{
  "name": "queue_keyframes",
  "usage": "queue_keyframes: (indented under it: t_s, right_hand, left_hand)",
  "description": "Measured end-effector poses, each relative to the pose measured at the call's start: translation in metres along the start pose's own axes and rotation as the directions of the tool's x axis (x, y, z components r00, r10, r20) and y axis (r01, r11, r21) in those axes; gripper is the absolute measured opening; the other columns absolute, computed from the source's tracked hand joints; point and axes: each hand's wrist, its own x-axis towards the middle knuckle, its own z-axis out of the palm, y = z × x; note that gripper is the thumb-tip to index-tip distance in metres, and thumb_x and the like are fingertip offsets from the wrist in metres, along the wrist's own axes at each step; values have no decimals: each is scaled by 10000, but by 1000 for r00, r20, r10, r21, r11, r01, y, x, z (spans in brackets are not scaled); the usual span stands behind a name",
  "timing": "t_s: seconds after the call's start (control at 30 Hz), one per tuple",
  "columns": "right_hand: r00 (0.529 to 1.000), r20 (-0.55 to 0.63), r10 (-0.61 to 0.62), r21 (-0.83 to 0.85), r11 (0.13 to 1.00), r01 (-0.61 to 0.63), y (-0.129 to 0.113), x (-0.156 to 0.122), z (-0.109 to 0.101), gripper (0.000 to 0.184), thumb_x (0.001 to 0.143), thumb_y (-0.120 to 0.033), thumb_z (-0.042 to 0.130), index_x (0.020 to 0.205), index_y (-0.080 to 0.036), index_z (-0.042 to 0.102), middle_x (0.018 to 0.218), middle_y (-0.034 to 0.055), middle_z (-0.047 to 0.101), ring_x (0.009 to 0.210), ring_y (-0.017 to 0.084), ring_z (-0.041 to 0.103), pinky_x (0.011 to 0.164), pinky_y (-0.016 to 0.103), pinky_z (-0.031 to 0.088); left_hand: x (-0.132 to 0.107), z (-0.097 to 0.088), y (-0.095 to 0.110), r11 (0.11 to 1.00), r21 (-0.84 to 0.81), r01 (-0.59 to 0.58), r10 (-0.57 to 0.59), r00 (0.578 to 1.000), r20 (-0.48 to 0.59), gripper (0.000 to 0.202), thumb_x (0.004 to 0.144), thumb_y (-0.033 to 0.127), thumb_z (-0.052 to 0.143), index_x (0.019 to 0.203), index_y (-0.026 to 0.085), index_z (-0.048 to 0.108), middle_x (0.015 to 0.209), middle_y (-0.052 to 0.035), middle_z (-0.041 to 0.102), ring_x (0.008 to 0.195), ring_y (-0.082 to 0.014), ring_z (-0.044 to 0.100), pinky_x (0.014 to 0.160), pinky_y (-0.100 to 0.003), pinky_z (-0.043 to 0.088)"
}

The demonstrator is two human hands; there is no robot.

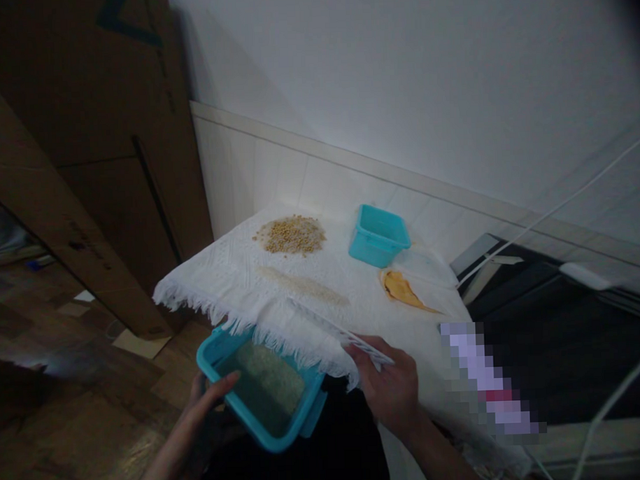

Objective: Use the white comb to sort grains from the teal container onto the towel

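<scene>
My left hand [207, 398] grips the rim of a turquoise plastic container [269, 438], its thumb over the inside edge. The tub is tilted below the table's front edge, with pale rice-like grains [269, 375] inside. Fringe of the white tablecloth [238, 299] hangs over its far rim. My right hand [388, 384] is closed on a thin white strip with a ridged edge [363, 343], which lies close along the cloth near the fringe. Past it, a thin band of pale grains [305, 286] lies on the cloth. Farther back is a pile of yellowish beans with pale grains [293, 235].
Another turquoise container [376, 250] stands at the back of the table near the wall. In front of it lies an orange-yellow leaf-shaped piece [403, 291]. Large cardboard boxes [95, 101] stand at left. A dark panel and white cables [550, 221] are on the right.
</scene>
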Motion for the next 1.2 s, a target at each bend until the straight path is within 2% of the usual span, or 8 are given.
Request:
queue_keyframes:
  t_s: [0.13,0.3,0.43,0.57,0.7,0.8,1.0,1.2]
  right_hand:
    - [998,61,-32,32,999,30,13,10,20,297,1033,-169,611,1109,-251,886,1023,47,914,865,224,902,812,268,729]
    - [988,128,-86,77,994,77,2,-9,15,365,1009,-110,588,1184,-252,875,1067,49,914,880,203,900,830,254,723]
    - [991,133,27,111,993,-42,-2,-18,-6,262,1042,-224,656,1109,-273,905,969,31,914,751,201,881,735,244,710]
    - [961,-10,277,4,961,-277,24,-13,-40,283,1034,-435,733,885,-262,899,810,42,884,672,256,857,592,286,680]
    - [942,-142,305,-140,936,-324,57,-6,-70,461,956,-678,757,790,-265,881,818,81,886,765,338,876,687,409,723]
    - [925,-180,334,-183,913,-365,72,-5,-79,548,910,-776,744,767,-263,876,786,92,877,739,353,868,675,439,720]
    - [912,-147,383,-100,911,-399,82,2,-64,484,887,-710,769,826,-247,895,869,111,894,814,374,882,767,493,732]
    - [927,-53,371,57,928,-369,82,27,-38,416,845,-659,821,852,-249,890,910,106,902,854,367,887,792,492,733]
  left_hand:
    - [4,-5,2,1000,-6,-3,3,1000,5,935,748,218,1021,1518,333,504,1098,-82,801,945,-345,867,882,-546,721]
    - [6,-7,3,999,-39,12,-12,1000,13,1070,679,152,1047,1571,372,498,1186,-105,828,989,-391,872,897,-573,720]
    - [19,-10,-2,999,-38,13,-12,1000,15,1019,688,145,1058,1545,318,535,1126,-117,841,1006,-413,872,897,-536,737]
    - [27,-11,-3,999,-23,29,-28,1000,12,1171,620,64,1062,1618,314,502,1100,-114,850,1047,-426,864,894,-507,739]
    - [23,-8,1,998,-40,50,-50,999,-2,1333,549,60,1081,1701,281,448,1037,-111,859,1065,-441,853,877,-469,733]
    - [18,-6,1,998,-29,52,-51,999,14,1339,568,71,1077,1715,290,423,993,-89,844,999,-419,862,862,-480,731]
    - [13,-5,-5,1000,4,-8,8,1000,-17,1075,760,322,1028,1658,419,445,1346,-142,764,1027,-394,861,898,-581,726]
    - [10,-6,3,1000,-21,6,-7,999,-40,1100,661,181,1050,1594,379,502,1356,-151,791,1080,-442,852,896,-590,725]
